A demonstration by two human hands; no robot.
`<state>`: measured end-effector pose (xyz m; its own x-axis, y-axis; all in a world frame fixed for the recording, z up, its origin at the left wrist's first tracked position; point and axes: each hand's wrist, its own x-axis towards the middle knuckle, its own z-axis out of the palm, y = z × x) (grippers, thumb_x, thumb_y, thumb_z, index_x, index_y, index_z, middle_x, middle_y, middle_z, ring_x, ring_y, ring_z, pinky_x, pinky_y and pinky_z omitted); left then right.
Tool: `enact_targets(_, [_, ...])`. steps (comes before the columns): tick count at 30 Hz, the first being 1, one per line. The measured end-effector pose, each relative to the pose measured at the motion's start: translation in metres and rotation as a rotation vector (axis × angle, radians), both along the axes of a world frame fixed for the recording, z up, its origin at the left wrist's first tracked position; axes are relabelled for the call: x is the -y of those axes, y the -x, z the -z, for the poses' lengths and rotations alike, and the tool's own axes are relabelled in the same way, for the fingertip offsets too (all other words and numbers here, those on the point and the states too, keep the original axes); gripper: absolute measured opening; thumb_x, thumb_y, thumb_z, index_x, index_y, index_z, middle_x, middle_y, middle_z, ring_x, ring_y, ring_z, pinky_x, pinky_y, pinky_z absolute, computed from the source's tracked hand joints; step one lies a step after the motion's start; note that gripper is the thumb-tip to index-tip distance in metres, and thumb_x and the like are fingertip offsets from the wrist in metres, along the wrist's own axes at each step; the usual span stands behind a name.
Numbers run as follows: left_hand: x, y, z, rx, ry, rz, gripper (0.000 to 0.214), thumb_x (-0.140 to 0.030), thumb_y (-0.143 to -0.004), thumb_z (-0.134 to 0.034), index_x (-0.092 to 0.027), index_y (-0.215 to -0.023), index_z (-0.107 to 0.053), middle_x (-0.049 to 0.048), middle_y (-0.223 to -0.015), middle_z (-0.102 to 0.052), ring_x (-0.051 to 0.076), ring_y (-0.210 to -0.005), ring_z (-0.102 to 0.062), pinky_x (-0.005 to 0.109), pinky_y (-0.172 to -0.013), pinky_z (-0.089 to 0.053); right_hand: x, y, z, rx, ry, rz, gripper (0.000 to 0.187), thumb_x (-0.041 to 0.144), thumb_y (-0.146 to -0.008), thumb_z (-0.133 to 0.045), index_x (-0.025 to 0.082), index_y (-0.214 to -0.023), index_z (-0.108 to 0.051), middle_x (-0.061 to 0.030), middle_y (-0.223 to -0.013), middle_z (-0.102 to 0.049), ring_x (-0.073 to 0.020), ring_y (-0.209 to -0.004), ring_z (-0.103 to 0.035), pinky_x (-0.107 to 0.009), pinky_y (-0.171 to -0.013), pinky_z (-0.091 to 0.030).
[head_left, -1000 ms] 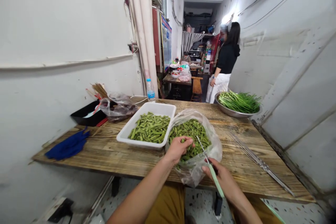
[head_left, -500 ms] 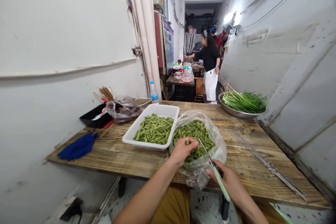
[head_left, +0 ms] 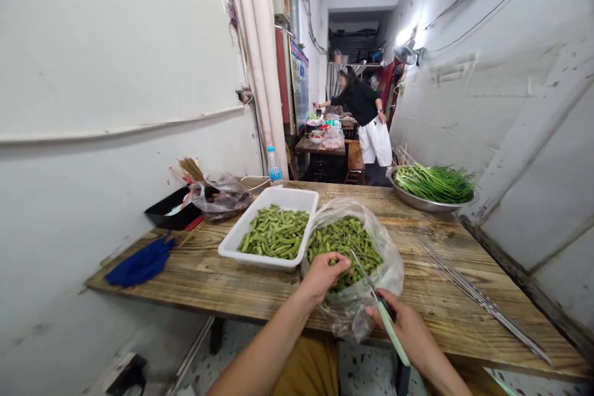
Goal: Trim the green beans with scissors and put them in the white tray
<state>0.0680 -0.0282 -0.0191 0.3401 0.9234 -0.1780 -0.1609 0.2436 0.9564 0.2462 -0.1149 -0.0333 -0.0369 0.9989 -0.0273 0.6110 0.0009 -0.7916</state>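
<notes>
My left hand (head_left: 320, 277) is closed in a pinch over an open clear plastic bag (head_left: 392, 257), with what looks like a green edamame pod at its fingertips, mostly hidden. Green pods (head_left: 346, 236) fill the bag. On the right, my right hand (head_left: 408, 325) grips scissors (head_left: 393, 335) with a mint-green handle. Their metal blades point up and left over the pods, close to my left fingertips. Against the bag's left side stands a white plastic tray (head_left: 228, 250) holding more edamame pods (head_left: 275, 232).
Metal skewers (head_left: 482, 300) lie on the wooden table (head_left: 208, 278) at right; a steel bowl (head_left: 434, 203) of green stalks (head_left: 431, 184) stands behind. Leftward are a blue cloth (head_left: 142, 262), a black container (head_left: 169, 218) and a water bottle (head_left: 275, 168). A person (head_left: 359, 102) leans over another table.
Both my hands keep nearly the same pose over the bag. The person in the background has bent further forward and left, arm reaching out. The view has shifted slightly.
</notes>
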Motion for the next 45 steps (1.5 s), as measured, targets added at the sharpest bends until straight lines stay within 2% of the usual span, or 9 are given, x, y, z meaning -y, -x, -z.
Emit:
enact_targets(15, [-0.001, 0.002, 0.010, 0.057, -0.029, -0.065, 0.044, -0.041, -0.062, -0.071, -0.009, -0.090, -0.060, 0.0027, -0.064, -0.064, -0.001, -0.033, -0.022, 0.019, -0.037, -0.012, 0.001, -0.008, 0.012, 0.003, -0.018, 0.066, 0.054, 0.048, -0.075, -0.057, 0.016, -0.119, -0.057, -0.0097, -0.102, -0.069, -0.0270, -0.094, -0.063, -0.033, -0.083, -0.047])
enact_targets(19, [-0.001, 0.004, 0.012, -0.022, -0.072, -0.078, 0.044, -0.043, -0.064, -0.069, -0.010, -0.091, -0.063, 0.0033, -0.066, -0.065, 0.000, -0.035, -0.024, 0.018, -0.038, -0.015, 0.004, -0.004, 0.004, -0.019, -0.001, 0.057, 0.058, 0.049, -0.072, -0.060, 0.015, -0.119, -0.058, -0.0106, -0.108, -0.067, -0.0286, -0.101, -0.060, -0.034, -0.087, -0.045])
enact_targets(22, [0.001, 0.005, 0.011, -0.128, -0.179, -0.095, 0.037, -0.042, -0.066, -0.067, -0.011, -0.085, -0.067, 0.0039, -0.067, -0.067, 0.004, -0.041, -0.038, 0.019, -0.044, -0.028, 0.006, 0.001, -0.007, 0.024, 0.009, 0.018, 0.056, 0.050, -0.072, -0.059, 0.014, -0.116, -0.060, -0.0104, -0.105, -0.068, -0.0283, -0.096, -0.062, -0.034, -0.083, -0.047])
enact_targets(27, [0.005, 0.006, 0.005, -0.242, -0.338, -0.033, 0.024, -0.036, -0.070, -0.064, -0.013, -0.073, -0.070, 0.0029, -0.067, -0.067, 0.013, -0.065, -0.056, 0.023, -0.068, -0.041, 0.008, 0.005, -0.014, 0.120, -0.031, -0.008, 0.054, 0.050, -0.075, -0.056, 0.016, -0.117, -0.059, -0.0101, -0.101, -0.069, -0.0256, -0.086, -0.063, -0.032, -0.076, -0.048])
enact_targets(32, [0.005, 0.008, -0.003, -0.298, -0.395, 0.090, 0.022, -0.032, -0.071, -0.062, -0.012, -0.068, -0.069, 0.0031, -0.066, -0.067, 0.014, -0.065, -0.056, 0.024, -0.069, -0.040, 0.009, 0.002, -0.013, 0.220, -0.092, -0.060, 0.053, 0.050, -0.077, -0.054, 0.018, -0.118, -0.056, -0.0107, -0.098, -0.066, -0.0236, -0.080, -0.062, -0.031, -0.074, -0.047])
enact_targets(36, [0.006, 0.008, -0.007, -0.267, -0.351, 0.125, 0.024, -0.035, -0.071, -0.062, -0.012, -0.068, -0.068, 0.0025, -0.064, -0.066, 0.012, -0.063, -0.054, 0.023, -0.067, -0.039, 0.011, 0.007, -0.014, 0.194, -0.113, -0.089, 0.040, 0.045, -0.081, -0.049, 0.018, -0.109, -0.059, -0.0072, -0.086, -0.067, -0.0207, -0.073, -0.060, -0.028, -0.068, -0.046])
enact_targets(39, [0.005, 0.007, -0.005, -0.247, -0.251, 0.130, 0.027, -0.039, -0.069, -0.064, -0.012, -0.068, -0.067, 0.0013, -0.058, -0.062, 0.009, -0.053, -0.048, 0.021, -0.056, -0.035, 0.011, 0.010, -0.011, 0.129, -0.127, -0.104, 0.033, 0.041, -0.083, -0.047, 0.017, -0.101, -0.061, -0.0045, -0.080, -0.067, -0.0183, -0.067, -0.059, -0.024, -0.065, -0.045])
enact_targets(42, [0.001, 0.007, 0.002, -0.196, -0.130, 0.108, 0.032, -0.042, -0.064, -0.068, -0.011, -0.073, -0.066, -0.0002, -0.057, -0.060, 0.004, -0.042, -0.035, 0.020, -0.045, -0.024, 0.008, 0.008, -0.008, 0.119, -0.105, -0.088, 0.034, 0.043, -0.083, -0.047, 0.017, -0.097, -0.062, -0.0026, -0.074, -0.067, -0.0183, -0.065, -0.060, -0.023, -0.062, -0.044])
enact_targets(45, [-0.004, 0.006, 0.008, -0.077, -0.016, 0.003, 0.041, -0.044, -0.060, -0.071, -0.011, -0.083, -0.062, -0.0070, -0.047, -0.046, 0.001, -0.036, -0.023, 0.020, -0.040, -0.014, 0.004, 0.002, -0.007, 0.160, -0.045, -0.037, 0.042, 0.049, -0.081, -0.048, 0.017, -0.105, -0.061, -0.0033, -0.074, -0.067, -0.0211, -0.068, -0.062, -0.026, -0.063, -0.045])
